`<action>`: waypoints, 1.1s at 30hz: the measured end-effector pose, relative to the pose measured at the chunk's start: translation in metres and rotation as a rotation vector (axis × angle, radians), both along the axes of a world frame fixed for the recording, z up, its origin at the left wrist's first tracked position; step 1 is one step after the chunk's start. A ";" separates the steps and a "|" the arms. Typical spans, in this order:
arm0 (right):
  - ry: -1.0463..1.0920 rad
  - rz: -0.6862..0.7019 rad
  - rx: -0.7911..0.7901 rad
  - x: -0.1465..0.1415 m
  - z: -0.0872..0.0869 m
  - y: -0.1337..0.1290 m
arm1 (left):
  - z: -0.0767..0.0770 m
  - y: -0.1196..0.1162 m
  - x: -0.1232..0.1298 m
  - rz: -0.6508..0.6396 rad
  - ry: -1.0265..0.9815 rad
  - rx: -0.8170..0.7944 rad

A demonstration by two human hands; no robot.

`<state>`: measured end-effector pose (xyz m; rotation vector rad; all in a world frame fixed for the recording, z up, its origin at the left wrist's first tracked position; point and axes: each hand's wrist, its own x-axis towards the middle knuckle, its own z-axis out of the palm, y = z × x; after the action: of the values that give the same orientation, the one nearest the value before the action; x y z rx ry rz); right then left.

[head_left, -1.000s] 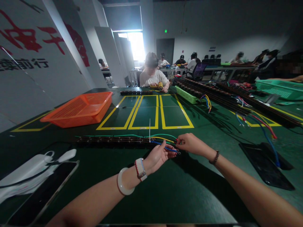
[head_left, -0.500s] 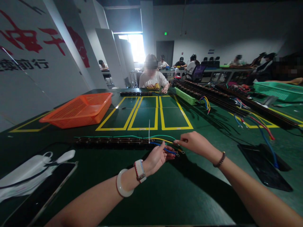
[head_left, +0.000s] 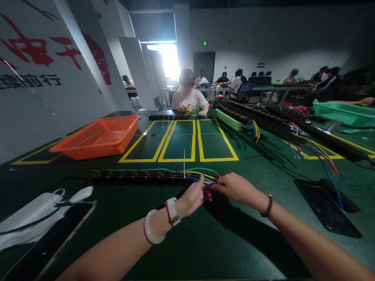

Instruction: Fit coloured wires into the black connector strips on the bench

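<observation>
The long black strip (head_left: 140,175) is lying left to right on the green tabletop (head_left: 175,242), its loose wires trailing right between the hands. The left hand (head_left: 193,198) is cradling them with thumb raised and fingers half curled beneath; how firmly it is gripping I cannot tell. The right hand (head_left: 234,188) is drawing thumb and fingertips together, apparently pinching the blue wire (head_left: 191,178) near its end. The yellow wire (head_left: 200,173) and looping green wire (head_left: 205,169) are running just beyond, and a white cable tie (head_left: 184,162) is standing upright around the bundle.

Sorting well probably means supporting the bundle close to the tie, handling one wire at a time and not tugging at the strip.

On the left wall, large red characters (head_left: 38,50) are showing, the last resembling 干; below, dark characters (head_left: 43,80) are ending in 前行. Small white labels (head_left: 176,160) along the yellow frames and the far green sign (head_left: 204,43) are too small for reading.
</observation>
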<state>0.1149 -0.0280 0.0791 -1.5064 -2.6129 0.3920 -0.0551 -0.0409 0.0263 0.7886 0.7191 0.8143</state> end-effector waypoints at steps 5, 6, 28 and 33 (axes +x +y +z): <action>0.234 -0.107 -0.316 0.006 -0.009 0.013 | -0.001 -0.003 0.002 -0.261 0.271 0.260; 0.251 -0.111 -0.368 0.006 -0.013 0.015 | -0.001 -0.004 0.002 -0.298 0.321 0.311; 0.136 0.187 0.399 -0.073 -0.032 0.041 | 0.002 -0.017 -0.001 -0.468 0.560 0.956; 0.137 0.192 0.330 -0.086 -0.041 0.046 | -0.002 -0.016 -0.001 -0.482 0.567 0.995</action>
<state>0.0289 0.0181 0.0382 -1.0923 -2.5638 0.0680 -0.0558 -0.0569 0.0238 2.0583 0.5422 0.4631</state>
